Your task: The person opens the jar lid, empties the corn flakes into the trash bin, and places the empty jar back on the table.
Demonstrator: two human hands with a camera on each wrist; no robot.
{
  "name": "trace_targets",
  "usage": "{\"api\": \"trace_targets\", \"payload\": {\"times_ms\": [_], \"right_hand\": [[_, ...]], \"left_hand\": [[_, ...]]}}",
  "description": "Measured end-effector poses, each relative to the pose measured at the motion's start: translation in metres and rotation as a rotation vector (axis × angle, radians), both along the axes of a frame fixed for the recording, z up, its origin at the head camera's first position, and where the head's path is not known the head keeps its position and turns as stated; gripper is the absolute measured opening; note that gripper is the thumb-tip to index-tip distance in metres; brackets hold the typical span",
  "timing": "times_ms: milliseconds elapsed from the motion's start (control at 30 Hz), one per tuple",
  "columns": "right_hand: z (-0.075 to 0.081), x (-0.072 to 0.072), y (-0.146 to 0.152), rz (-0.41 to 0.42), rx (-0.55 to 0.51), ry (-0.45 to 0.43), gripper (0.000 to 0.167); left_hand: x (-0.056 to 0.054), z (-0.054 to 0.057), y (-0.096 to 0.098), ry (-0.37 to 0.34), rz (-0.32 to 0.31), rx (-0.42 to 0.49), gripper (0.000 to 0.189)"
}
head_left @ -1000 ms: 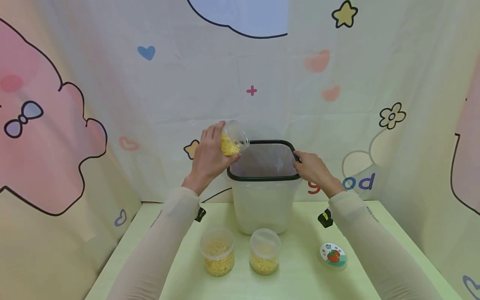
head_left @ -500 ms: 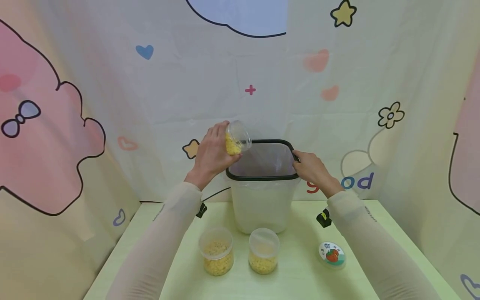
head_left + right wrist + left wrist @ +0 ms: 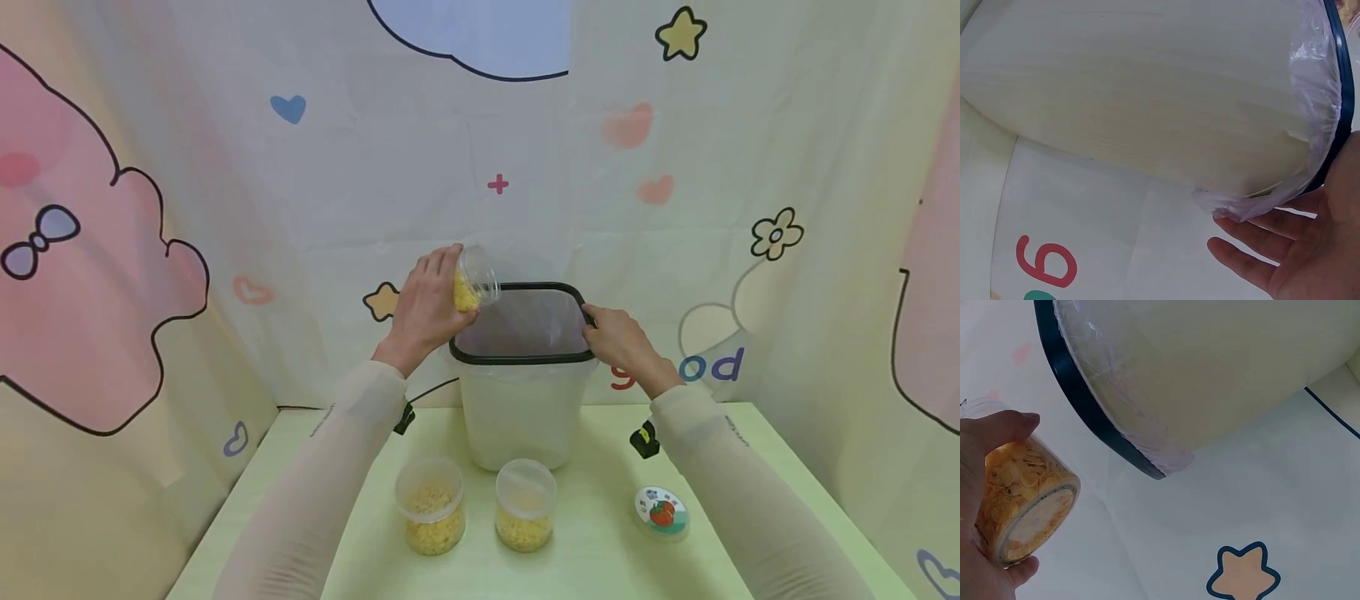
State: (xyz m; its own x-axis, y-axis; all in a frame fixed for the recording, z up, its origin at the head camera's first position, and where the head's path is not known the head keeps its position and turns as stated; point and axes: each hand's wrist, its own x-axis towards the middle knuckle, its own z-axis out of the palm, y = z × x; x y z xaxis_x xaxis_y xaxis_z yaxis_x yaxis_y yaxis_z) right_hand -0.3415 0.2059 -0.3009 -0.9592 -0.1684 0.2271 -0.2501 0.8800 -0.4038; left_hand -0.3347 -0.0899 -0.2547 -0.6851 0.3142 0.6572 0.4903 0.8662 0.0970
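Note:
In the head view my left hand (image 3: pixel 427 304) grips a clear plastic jar (image 3: pixel 480 271) of yellow flakes, tipped with its mouth toward the trash bin (image 3: pixel 521 417). Thin yellow flakes (image 3: pixel 1013 478) show through the jar wall in the left wrist view. The jar overlaps the left rear of the bin's dark rim (image 3: pixel 525 360). On the other side, my right hand (image 3: pixel 622 337) holds the rim at its right edge. Seen from the right wrist, its fingers (image 3: pixel 1254 240) reach under the rim beside a thin plastic liner (image 3: pixel 1316 81) folded over the bin's wall.
Two more clear jars stand in front of the bin, a larger one (image 3: pixel 431 521) on the left and a smaller one (image 3: pixel 525 525); both hold yellow flakes. A round lid with a strawberry picture (image 3: pixel 662 512) lies at right on the pale green table (image 3: pixel 600 567). A printed curtain hangs behind.
My left hand has moved the jar slightly right, toward the bin's opening, and tipped it a little further. My right hand stays on the rim. The view has shifted slightly.

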Motion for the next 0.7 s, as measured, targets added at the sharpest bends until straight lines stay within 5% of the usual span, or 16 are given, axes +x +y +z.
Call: {"api": "trace_targets", "payload": {"times_ms": [700], "right_hand": [[-0.0014, 0.0001, -0.0018, -0.003, 0.016, 0.023, 0.054]], "left_hand": [[-0.0076, -0.0022, 0.002, 0.032, 0.01, -0.093, 0.09]]}}
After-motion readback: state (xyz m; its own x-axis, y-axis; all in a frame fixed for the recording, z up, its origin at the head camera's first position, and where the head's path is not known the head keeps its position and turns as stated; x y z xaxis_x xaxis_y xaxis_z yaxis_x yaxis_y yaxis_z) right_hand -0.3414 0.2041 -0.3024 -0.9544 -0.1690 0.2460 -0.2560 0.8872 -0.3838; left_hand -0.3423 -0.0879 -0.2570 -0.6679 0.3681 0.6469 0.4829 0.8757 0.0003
